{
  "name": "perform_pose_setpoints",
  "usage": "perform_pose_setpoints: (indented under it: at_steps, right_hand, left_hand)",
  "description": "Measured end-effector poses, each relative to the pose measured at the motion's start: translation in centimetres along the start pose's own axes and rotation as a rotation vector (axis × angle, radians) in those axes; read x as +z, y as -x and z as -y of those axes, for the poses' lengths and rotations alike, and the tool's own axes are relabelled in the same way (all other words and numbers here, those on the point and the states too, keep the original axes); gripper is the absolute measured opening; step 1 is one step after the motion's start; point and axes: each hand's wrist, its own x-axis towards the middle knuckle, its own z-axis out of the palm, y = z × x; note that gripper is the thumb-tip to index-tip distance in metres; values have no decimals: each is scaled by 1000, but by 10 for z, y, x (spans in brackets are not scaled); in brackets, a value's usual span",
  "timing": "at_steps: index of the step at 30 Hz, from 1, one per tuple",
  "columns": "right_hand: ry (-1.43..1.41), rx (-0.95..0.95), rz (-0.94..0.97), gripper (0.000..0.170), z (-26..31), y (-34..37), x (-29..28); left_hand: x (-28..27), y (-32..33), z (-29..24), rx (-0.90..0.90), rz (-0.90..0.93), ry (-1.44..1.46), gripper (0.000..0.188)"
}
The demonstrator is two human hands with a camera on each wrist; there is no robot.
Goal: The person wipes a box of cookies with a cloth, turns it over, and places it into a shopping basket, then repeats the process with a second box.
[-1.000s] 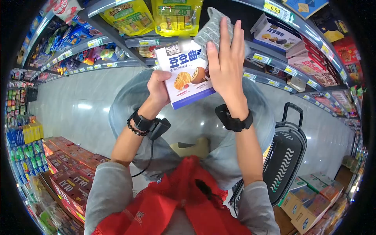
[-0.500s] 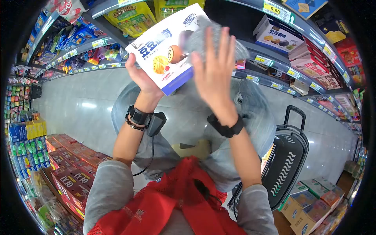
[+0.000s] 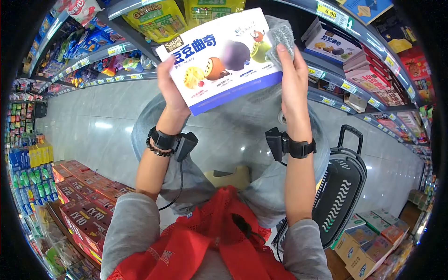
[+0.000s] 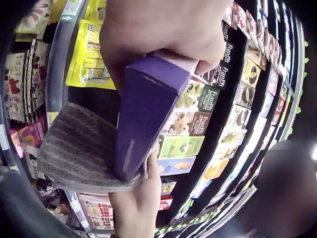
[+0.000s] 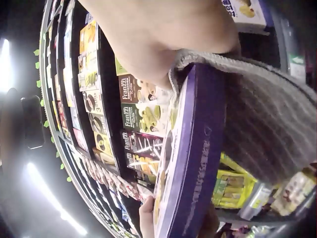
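A white and purple cookie box (image 3: 219, 58), printed with round cookies and fruit, is held up in front of the shelf, its printed face towards the head camera. My left hand (image 3: 172, 88) grips its left end, thumb along the front edge. At the other end my right hand (image 3: 295, 88) grips a grey ribbed cloth (image 3: 281, 39) folded over the box's right edge, thumb on the front. In the left wrist view the purple side (image 4: 143, 119) of the box shows, with the cloth (image 4: 81, 148) hanging behind it. The right wrist view shows the cloth (image 5: 267, 119) draping down beyond the box.
Yellow snack bags (image 3: 154, 21) sit on the shelf behind the box. A similar cookie box (image 3: 331, 44) stands on the shelf to the right. On the floor at my right is a black shopping basket (image 3: 343, 196). Red-brown cartons (image 3: 86, 205) are stacked at the left.
The box has been raised and swung left, its whole front now showing. The right hand with the cloth went from lying flat over the front to gripping the box's right edge.
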Motion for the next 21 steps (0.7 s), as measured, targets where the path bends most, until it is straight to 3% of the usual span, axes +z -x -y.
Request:
perform_pose_setpoints:
  at_steps: [4,5,7,11,13,18,21]
  right_hand:
    - [35,-51,29,35,1,-5,-5]
    - [-94,42,119,38,-1,-7,-12]
    - [-106,64,111,42,-1,-4,-11]
    - [2,56,160,54,-2,4,-3]
    - [21,108,173,56,-1,9,-1]
    - [-271,314,213,51,14,12,-4]
    - [-518,412,212,46,11,11,-8]
  left_hand:
    - [-5,5,1,-215,60,-123,50]
    - [-3,9,-2,-228,131,-211,49]
    - [-4,8,2,-249,109,-162,49]
    - [-6,5,4,-190,-30,7,48]
    - [-8,1,1,-134,-1,72,48]
    - [-9,-3,0,-52,-6,104,48]
    - [-11,-3,-1,-125,132,248,48]
